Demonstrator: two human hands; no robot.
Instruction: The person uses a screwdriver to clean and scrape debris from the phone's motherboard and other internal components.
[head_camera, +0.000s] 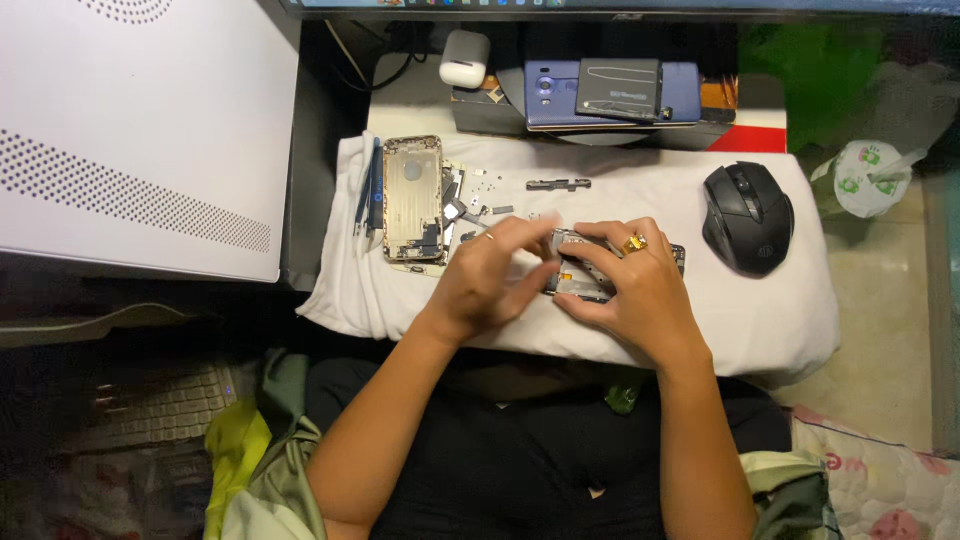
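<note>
— Gripping what?
— Both hands, left hand (490, 275) and right hand (630, 290), are closing fingers on one phone part (580, 270) at centre; one gutted phone shell (412, 198) is lying at nine o'clock, one mouse (748, 217) at three.

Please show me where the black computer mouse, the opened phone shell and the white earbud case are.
black computer mouse (748, 217): head view, on its top shell.
opened phone shell (412, 196): head view, on its bare inner back.
white earbud case (465, 58): head view, on its lid.
</note>
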